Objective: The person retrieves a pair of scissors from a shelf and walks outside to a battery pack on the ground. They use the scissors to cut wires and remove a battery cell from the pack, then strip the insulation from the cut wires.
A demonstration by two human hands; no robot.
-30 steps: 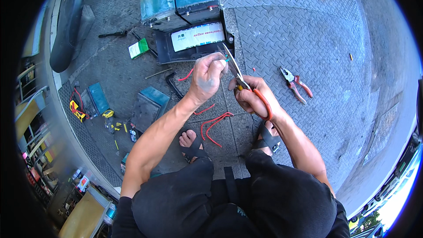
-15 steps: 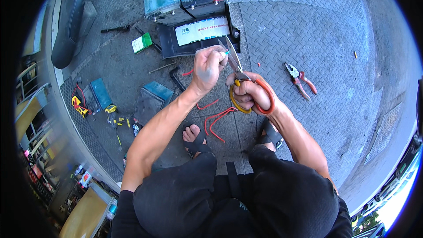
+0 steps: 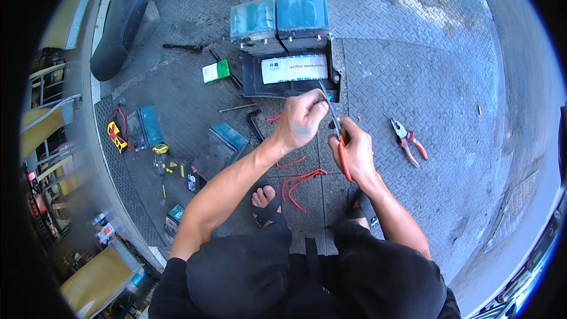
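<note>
My right hand (image 3: 358, 150) grips a pair of scissors (image 3: 343, 153) by the orange handle, seen nearly edge-on, with the blades pointing away from me. My left hand (image 3: 302, 120) is closed in a pinch beside the blades. A tiny teal bit shows at its fingertips, too small to name; the fingers hide the rest. Just beyond both hands is a black battery tray (image 3: 253, 77) holding two teal-topped batteries (image 3: 302, 12) and a white printed panel (image 3: 293, 69). Several red wires (image 3: 295, 184) lie on the floor below my hands.
Red-handled pliers (image 3: 409, 142) lie on the right on the metal floor. Loose batteries (image 3: 229, 137), a yellow meter (image 3: 116, 137), a green-and-white box (image 3: 216, 72) and a black L-shaped bar (image 3: 255, 127) lie to the left. A black seat (image 3: 123, 26) stands at the far left.
The view has shifted, so the floor things sit lower and further right. The scissors have turned from showing both handle loops and spread blades to nearly edge-on. My left hand still pinches beside them.
</note>
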